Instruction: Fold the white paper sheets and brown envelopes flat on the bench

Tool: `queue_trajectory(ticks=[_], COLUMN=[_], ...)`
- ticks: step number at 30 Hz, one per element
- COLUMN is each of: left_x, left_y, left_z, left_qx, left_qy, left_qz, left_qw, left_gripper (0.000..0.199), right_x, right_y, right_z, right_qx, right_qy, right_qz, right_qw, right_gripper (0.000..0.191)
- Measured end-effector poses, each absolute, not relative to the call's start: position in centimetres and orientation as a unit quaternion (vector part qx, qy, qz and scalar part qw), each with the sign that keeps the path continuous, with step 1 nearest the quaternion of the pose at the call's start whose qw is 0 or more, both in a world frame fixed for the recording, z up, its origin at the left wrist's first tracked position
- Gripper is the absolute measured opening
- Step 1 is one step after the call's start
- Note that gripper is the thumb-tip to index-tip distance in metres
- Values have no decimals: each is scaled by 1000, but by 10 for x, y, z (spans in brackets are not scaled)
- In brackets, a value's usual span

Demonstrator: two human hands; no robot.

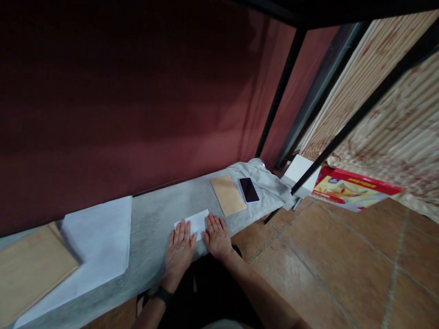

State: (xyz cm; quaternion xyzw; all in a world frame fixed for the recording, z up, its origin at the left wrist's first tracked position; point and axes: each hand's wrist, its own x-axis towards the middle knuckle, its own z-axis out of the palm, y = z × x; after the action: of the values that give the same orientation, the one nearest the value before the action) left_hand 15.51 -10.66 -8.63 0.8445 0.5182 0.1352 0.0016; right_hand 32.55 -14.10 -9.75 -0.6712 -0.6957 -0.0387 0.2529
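Observation:
A small white sheet of paper (198, 223), seemingly folded, lies flat on the grey cloth-covered surface in front of me. My left hand (180, 246) presses on its left end, palm down with fingers stretched out. On the right end rests my right hand (217, 235), also flat, its fingers extended. The paper's middle shows between the two hands; its ends are hidden under them. Just beyond my right hand is a brown envelope (228, 195), and beside that a smartphone (249, 190) with a dark screen.
Large white sheets (103, 237) lie at the left, partly under big brown envelopes (34, 269). The narrow grey-covered surface (151, 228) runs along a dark red wall (154, 155). Black frame bars (281, 96) rise at the right. A white box (302, 171) and a red-yellow carton (353, 187) stand beyond.

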Motion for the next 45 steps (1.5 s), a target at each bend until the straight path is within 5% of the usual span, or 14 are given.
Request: queue_trajectory(ticks=[10, 20, 30, 39, 45], left_x=[142, 143, 150, 162, 151], left_y=[-115, -100, -105, -114, -108], left_z=[-84, -64, -51, -38, -29], left_qx=[857, 873, 893, 885, 870], left_qy=[500, 486, 437, 458, 493], left_qz=[123, -36, -106, -75, 17], left_qw=[-17, 2, -25, -27, 14], left_gripper=[57, 48, 64, 65, 46], right_x=[325, 325, 322, 328, 343], right_y=[-140, -139, -143, -148, -144], right_z=[-101, -98, -89, -82, -70], right_qx=[-675, -682, -675, -652, -617], right_qy=[-697, -698, -707, -726, -735], right_qz=[-39, -31, -1, 34, 115], right_qw=[238, 216, 209, 217, 258], right_gripper=[57, 57, 52, 51, 46])
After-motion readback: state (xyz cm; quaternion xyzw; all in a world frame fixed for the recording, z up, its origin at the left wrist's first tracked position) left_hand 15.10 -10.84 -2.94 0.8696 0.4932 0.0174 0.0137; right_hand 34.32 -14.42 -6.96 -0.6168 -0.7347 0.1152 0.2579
